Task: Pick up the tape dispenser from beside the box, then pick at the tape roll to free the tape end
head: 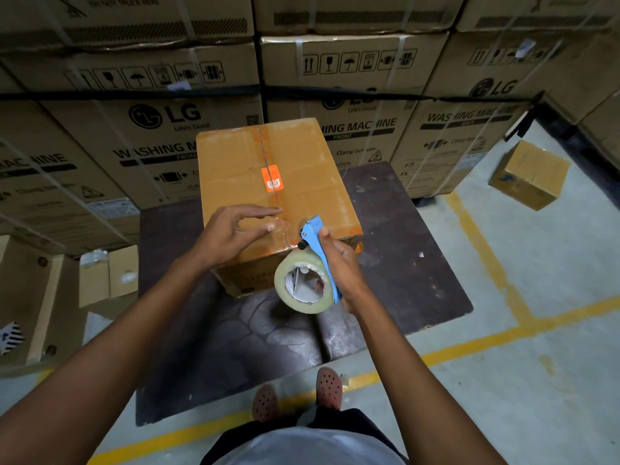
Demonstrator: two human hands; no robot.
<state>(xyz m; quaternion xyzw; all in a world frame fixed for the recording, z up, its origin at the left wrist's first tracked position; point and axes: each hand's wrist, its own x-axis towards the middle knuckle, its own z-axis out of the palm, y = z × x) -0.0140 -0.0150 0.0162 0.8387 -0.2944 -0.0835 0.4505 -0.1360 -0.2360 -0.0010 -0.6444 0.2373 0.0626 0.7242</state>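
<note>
Fingers [265,213] of our left hand [231,234] lie straight on the box [268,182], whose long seam runs away from us; our right hand [339,263] grips the tape dispenser [313,250] at the near edge

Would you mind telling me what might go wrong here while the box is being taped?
The left hand lies flat on the box beside the tape dispenser, so its fingers may get nicked by the cutting edge. The box's near end overhangs the dark board, so pressing down might tip it. The right hand has a narrow grip on the dispenser, so the heavy tape roll could twist it.
</note>
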